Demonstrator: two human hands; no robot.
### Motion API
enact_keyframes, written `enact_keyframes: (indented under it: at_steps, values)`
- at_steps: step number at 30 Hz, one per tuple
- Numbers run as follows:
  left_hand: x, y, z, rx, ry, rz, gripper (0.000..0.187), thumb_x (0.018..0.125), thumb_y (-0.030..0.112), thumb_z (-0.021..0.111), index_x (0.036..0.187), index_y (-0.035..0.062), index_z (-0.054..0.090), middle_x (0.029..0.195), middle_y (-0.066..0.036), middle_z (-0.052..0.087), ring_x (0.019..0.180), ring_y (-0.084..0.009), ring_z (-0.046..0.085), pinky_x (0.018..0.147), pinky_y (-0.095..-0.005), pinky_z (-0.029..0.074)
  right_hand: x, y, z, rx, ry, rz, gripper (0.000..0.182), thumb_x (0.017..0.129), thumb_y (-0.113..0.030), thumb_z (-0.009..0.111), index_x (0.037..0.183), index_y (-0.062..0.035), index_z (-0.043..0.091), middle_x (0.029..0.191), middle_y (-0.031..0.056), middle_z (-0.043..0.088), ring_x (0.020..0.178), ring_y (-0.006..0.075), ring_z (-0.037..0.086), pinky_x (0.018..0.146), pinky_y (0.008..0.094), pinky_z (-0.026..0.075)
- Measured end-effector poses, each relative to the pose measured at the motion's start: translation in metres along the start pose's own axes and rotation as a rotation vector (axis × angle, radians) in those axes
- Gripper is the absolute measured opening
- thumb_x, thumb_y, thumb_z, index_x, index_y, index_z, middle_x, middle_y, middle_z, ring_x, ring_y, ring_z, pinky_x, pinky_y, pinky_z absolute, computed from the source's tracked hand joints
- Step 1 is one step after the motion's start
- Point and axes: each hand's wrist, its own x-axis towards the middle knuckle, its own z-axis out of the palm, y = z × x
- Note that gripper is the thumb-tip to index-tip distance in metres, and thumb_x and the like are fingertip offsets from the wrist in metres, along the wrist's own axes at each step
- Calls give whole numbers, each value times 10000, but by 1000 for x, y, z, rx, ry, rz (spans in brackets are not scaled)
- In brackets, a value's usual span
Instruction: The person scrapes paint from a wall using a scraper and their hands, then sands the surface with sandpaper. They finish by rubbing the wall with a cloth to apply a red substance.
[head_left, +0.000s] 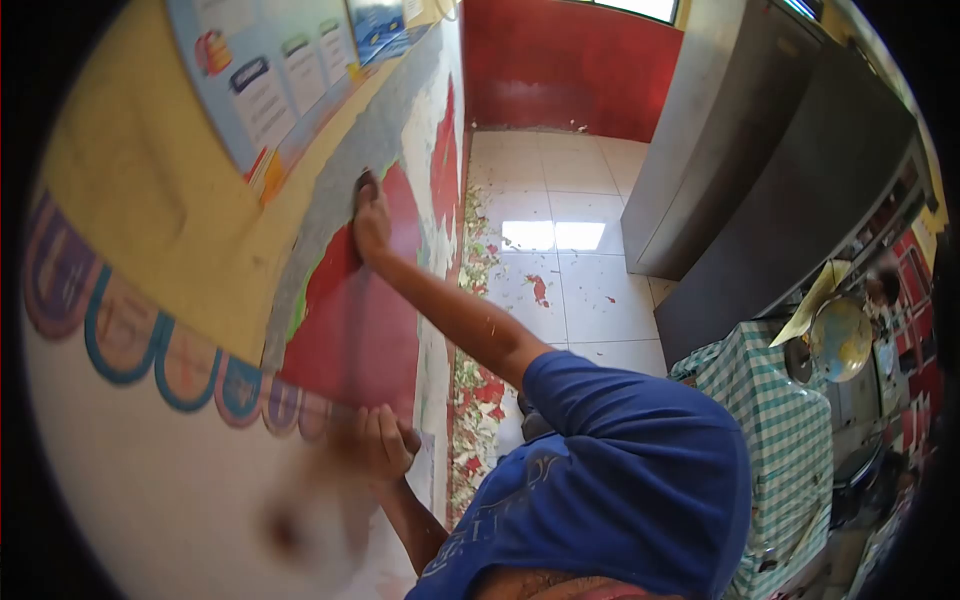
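My right hand (371, 222) reaches forward against the wall, at the upper edge of a red painted patch (350, 330). Its fingers close around a small dark object (366, 180), whose kind I cannot make out. Lower and nearer to me, my left hand (390, 442) is at the red patch's lower end, with its fingers bent. Whatever it may hold is hidden and blurred. Around the red patch the wall shows bare grey (372, 130) and white areas, with a thin green edge of paint.
Peeled paint flakes (480, 400) litter the tiled floor (590, 290) along the wall. A poster board (265, 75) and scalloped paper trim (180, 365) are on the wall. To the right stand tall metal cabinets (700, 140), a checked tablecloth (770, 400) and a globe (842, 340).
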Motion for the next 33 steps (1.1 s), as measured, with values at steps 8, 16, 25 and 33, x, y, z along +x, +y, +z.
enact_keyframes:
  at_steps: [8, 16, 25, 33]
  values:
    - [-3, -1, -7, 3, 2, -23, 122, 893, 89, 552, 932, 23, 647, 846, -79, 666, 861, -255, 684, 733, -359, 545, -153, 11, -54, 200, -641, -155, 516, 1076, -325, 301, 1444, 9, 441, 1591, 150, 279, 1507, 320, 138, 1218, 465, 124]
    - [35, 17, 39, -56, -19, -164, 241, 879, 124, 588, 1082, 41, 688, 1225, -141, 668, 1228, -365, 578, 1017, -462, 479, -243, 92, -362, -651, -264, 715, 488, 922, -559, 441, 1045, -144, 666, 994, 80, 679, 895, 208, 618, 825, 404, 477]
    - [61, 8, 179, 600, -571, -267, 684, 911, 344, 536, 1515, 83, 346, 1634, -167, 152, 1516, -376, 60, 1147, -672, 120, -550, 106, -680, -922, 559, 1555, 596, 905, -413, 350, 1136, 40, 661, 1112, 219, 687, 989, 365, 670, 849, 456, 515]
    - [65, 18, 232, -95, -1487, 169, 698, 882, 453, 584, 1488, 151, 413, 1605, -105, 276, 1505, -334, 164, 1153, -677, 132, -696, 26, -686, -634, 885, 1595, 515, 879, -444, 440, 945, 2, 687, 855, 138, 681, 765, 293, 648, 689, 460, 499]
